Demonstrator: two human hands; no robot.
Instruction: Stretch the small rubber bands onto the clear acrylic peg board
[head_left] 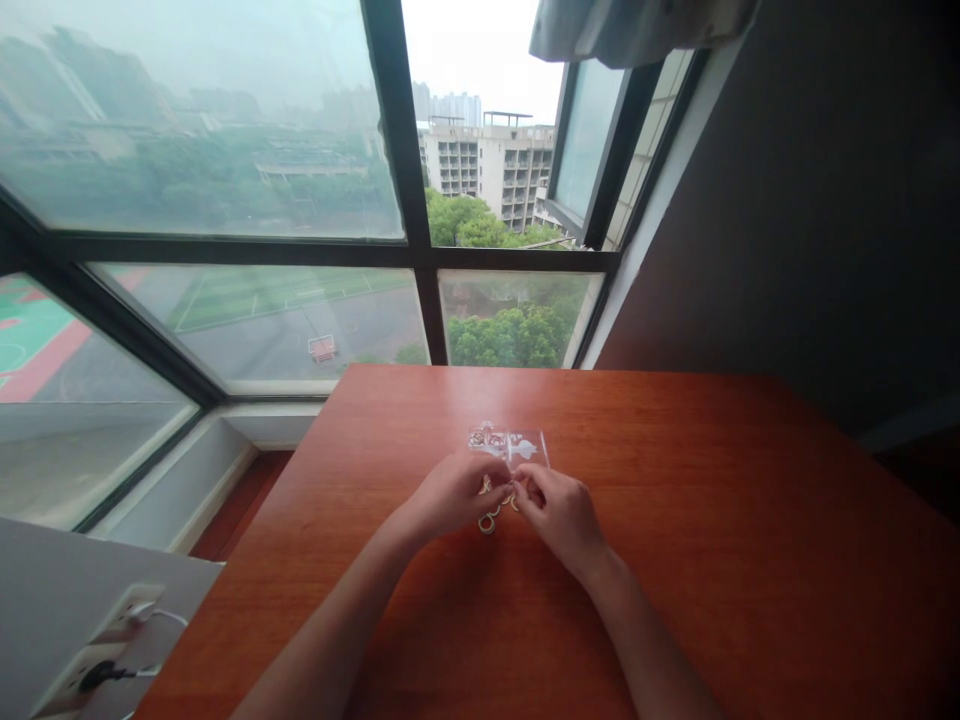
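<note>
Both hands meet over the middle of the table, fingertips almost touching. My left hand (466, 490) is closed in a pinch, and so is my right hand (559, 510); whatever small thing is between the fingers is too small to make out. Under and between them lie several small pale rings (487, 524), partly hidden by the fingers. Just beyond the hands is a flat clear plastic case (546, 447) with compartments. Rings or round pieces show in its left part, and a whitish shape in its right part.
The reddish-brown wooden table (712, 480) reaches to a large window with dark frames (300, 250); one pane stands open at the right. Wall sockets (101, 675) with a black plug and white cables are low on the left. A grey cloth (637, 30) hangs at the top.
</note>
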